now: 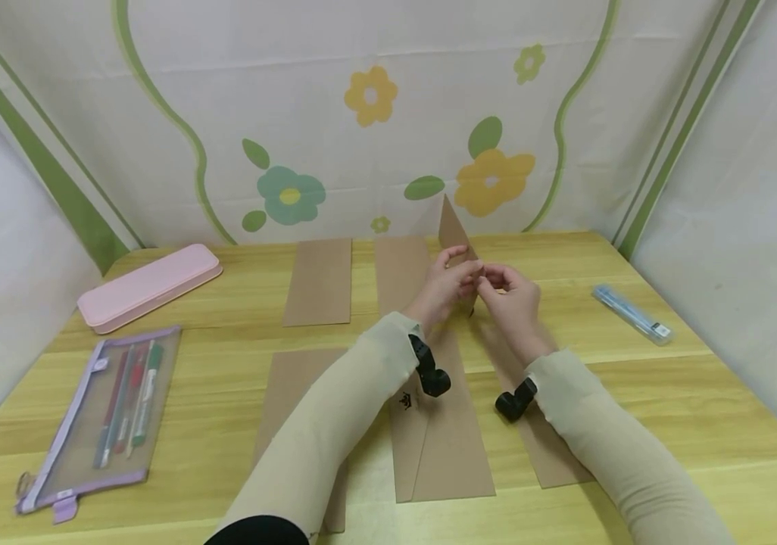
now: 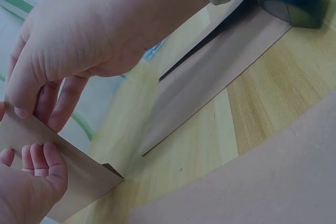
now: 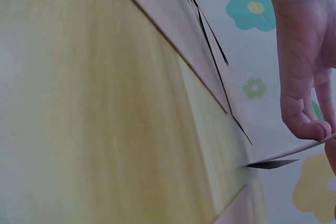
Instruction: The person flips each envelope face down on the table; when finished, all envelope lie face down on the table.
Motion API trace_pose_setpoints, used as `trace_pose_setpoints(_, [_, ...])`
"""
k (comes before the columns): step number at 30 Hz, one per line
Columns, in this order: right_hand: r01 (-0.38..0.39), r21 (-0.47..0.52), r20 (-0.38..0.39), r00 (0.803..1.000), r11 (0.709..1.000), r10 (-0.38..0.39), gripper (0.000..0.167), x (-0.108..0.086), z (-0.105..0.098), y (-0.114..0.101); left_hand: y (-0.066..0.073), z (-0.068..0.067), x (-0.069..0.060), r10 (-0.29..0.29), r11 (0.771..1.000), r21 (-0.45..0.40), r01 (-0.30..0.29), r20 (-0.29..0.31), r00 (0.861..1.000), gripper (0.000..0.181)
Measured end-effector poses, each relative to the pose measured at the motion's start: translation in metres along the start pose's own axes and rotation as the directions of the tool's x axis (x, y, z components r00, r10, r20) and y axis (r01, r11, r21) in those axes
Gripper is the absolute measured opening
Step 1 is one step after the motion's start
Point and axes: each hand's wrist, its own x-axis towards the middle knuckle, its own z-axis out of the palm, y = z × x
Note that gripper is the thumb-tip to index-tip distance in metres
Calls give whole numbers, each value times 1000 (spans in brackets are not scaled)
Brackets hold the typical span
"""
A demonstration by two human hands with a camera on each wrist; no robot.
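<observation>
My two hands meet at a brown paper envelope [image 1: 455, 225] that stands on end, tilted, toward the back of the table. With bent fingers my left hand [image 1: 444, 288] holds it from the left. The right hand [image 1: 514, 304] pinches its edge between thumb and fingers. In the left wrist view, the right hand [image 2: 79, 40] grips the envelope's [image 2: 86, 169] upper edge, while the left hand's curled fingers [image 2: 39, 161] lie against its face. A small fold juts out near its lower corner. Below the hands lies another envelope [image 1: 460, 446] with a small black crown print and a slanting seam.
More brown pieces lie flat: one at back left [image 1: 319, 284], one at back middle [image 1: 398, 269], one partly under the left forearm [image 1: 293, 390], one near the right forearm [image 1: 555, 454]. A pink case [image 1: 150, 288], a mesh pen pouch [image 1: 64, 439] and a clear blue pack [image 1: 632, 312] flank them.
</observation>
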Motion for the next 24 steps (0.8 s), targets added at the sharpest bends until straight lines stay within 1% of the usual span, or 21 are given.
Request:
trace_pose_setpoints(2, [26, -45, -41, 999, 999, -28, 14, 0, 1, -1, -1, 0, 0, -4, 1000, -5, 4, 11, 1000, 48])
trace_pose_setpoints(4, [33, -81, -82, 996, 996, -40, 14, 0, 1, -1, -1, 0, 0, -11, 1000, 14, 11, 19, 1000, 48])
trace_pose_setpoints(6, [9, -96, -119, 993, 995, -21, 15, 1, 1, 0, -2, 1, 0, -25, 998, 52, 23, 23, 999, 48])
trace_pose_setpoints(8, [-37, -84, -148, 989, 996, 24, 16, 3, 1, 0, -4, 0, 1, -41, 995, 94, 38, 26, 999, 48])
trace_pose_setpoints(10, [-98, -31, -168, 982, 995, 92, 17, 4, -1, 1, -5, -1, 1, -53, 989, 140, 49, 22, 998, 49])
trace_pose_setpoints(11, [-130, 9, -173, 976, 992, 129, 18, 5, -1, 1, -6, -2, 2, -56, 987, 149, 53, 16, 998, 50])
trace_pose_setpoints(12, [-159, 53, -175, 971, 986, 165, 18, 5, -3, 1, -7, -2, 2, -56, 987, 150, 54, 10, 998, 50])
trace_pose_setpoints(14, [-210, 147, -181, 955, 967, 235, 17, 6, -6, 0, -10, -4, 1, -37, 989, 144, 39, -17, 999, 49])
trace_pose_setpoints(17, [-273, 304, -173, 926, 913, 335, 11, 9, -10, -2, -13, -7, 1, 13, 992, 122, -4, -77, 997, 47])
trace_pose_setpoints(19, [-305, 404, -160, 905, 863, 395, 8, 10, -14, -3, -15, -9, 1, 46, 993, 111, -32, -120, 992, 46])
trace_pose_setpoints(21, [-327, 494, -145, 883, 806, 447, 9, 13, -17, -3, -16, -10, 1, 61, 994, 97, -46, -158, 986, 47])
trace_pose_setpoints(24, [-349, 606, -127, 845, 715, 520, 11, 15, -20, -5, -16, -11, 0, 57, 996, 78, -43, -192, 980, 49])
